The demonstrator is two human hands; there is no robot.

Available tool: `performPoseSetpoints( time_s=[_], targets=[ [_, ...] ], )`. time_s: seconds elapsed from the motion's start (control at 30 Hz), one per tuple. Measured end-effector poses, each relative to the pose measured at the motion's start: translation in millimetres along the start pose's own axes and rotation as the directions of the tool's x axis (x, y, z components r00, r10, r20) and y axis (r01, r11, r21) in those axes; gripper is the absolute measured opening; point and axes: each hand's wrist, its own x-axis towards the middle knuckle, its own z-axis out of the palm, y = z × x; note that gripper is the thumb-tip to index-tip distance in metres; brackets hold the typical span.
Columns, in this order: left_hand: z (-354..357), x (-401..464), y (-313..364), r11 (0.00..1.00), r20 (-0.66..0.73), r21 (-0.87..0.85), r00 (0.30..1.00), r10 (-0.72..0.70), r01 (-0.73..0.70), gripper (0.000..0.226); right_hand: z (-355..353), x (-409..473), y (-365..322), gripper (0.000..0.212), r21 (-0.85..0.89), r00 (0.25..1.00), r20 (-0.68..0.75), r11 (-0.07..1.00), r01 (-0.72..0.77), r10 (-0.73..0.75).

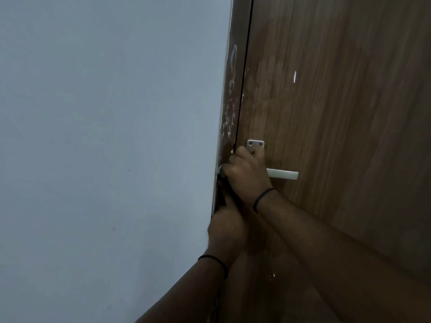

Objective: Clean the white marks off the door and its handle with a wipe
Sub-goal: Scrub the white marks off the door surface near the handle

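The brown wooden door (pixel 338 113) fills the right; left of it, its frame (pixel 229 108) carries white smears. The right hand (pixel 247 173) presses a wipe (pixel 220 172) against the frame beside the lever handle (pixel 283 174) (fingers curled round it). The left hand (pixel 225 227), below the handle, has its grip hidden.

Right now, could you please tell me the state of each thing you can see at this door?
door: shut or nearly so, one white fleck above the handle
door frame: streaked with white marks
handle: level, outer end free
handle plate: top showing, rest behind the hand
right hand: over the handle's inner end, something pale at its fingers
left hand: at the frame edge below, grip unclear
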Motion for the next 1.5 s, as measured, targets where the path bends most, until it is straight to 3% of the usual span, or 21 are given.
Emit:
performPoseSetpoints(
  time_s=[0.17,0.3,0.4,0.5,0.63,0.77,0.87,0.93,1.0,1.07,1.13,1.23,1.33,1.5],
  targets=[
    [-3,-4,6,0.998,-0.068,-0.057,0.997,-0.037,0.033,0.102,-24,43,14,0.017,-0.024,0.958,-0.214,0.979,-0.203,0.193],
    [-11,8,14,0.998,-0.123,-0.038,0.991,-0.050,0.045,0.102,-38,82,25,0.018,0.023,0.910,-0.201,0.930,-0.366,0.363],
    [-15,18,22,0.999,-0.145,-0.046,0.989,-0.006,0.000,0.093,-28,59,19,0.018,0.077,0.949,-0.148,0.960,-0.271,0.280],
    [-19,32,26,0.997,-0.130,0.001,0.989,0.072,-0.073,0.068,-18,38,14,0.016,0.111,0.983,-0.022,0.977,-0.181,0.184],
    [-32,43,38,0.993,-0.106,0.033,0.987,0.119,-0.117,0.046,-26,62,27,0.015,0.108,0.988,-0.044,0.984,-0.141,0.146],
    [-48,61,55,0.987,-0.234,0.080,0.960,0.156,-0.141,0.090,-34,93,50,0.025,0.139,0.962,-0.104,0.961,-0.238,0.253],
    [-55,68,61,0.985,-0.207,0.095,0.965,0.164,-0.147,0.103,-40,126,61,0.032,0.227,0.923,-0.162,0.923,-0.310,0.349],
    [-54,68,61,0.989,-0.227,0.095,0.965,0.135,-0.116,0.093,-40,131,57,0.035,0.262,0.922,-0.177,0.919,-0.295,0.346],
    [-57,71,62,0.990,-0.221,0.052,0.966,0.137,-0.129,0.070,-34,115,47,0.033,0.303,0.940,-0.166,0.923,-0.238,0.297],
    [-61,73,62,0.978,-0.162,0.042,0.964,0.210,-0.205,0.039,-26,94,40,0.026,0.343,0.960,-0.131,0.920,-0.192,0.249],
    [-67,74,65,0.956,-0.124,0.065,0.949,0.291,-0.285,0.028,-25,87,40,0.021,0.323,0.976,-0.057,0.929,-0.180,0.210],
    [-78,79,77,0.969,-0.159,0.074,0.957,0.243,-0.234,0.040,-36,104,48,0.018,0.319,0.984,-0.081,0.939,-0.126,0.159],
    [-90,97,95,0.974,-0.299,0.086,0.927,0.225,-0.209,0.083,-56,150,68,0.023,0.324,0.943,-0.214,0.929,-0.177,0.255],
    [-100,114,108,0.981,-0.295,0.092,0.936,0.190,-0.170,0.079,-65,179,79,0.032,0.325,0.913,-0.245,0.915,-0.240,0.327]
  ],
)
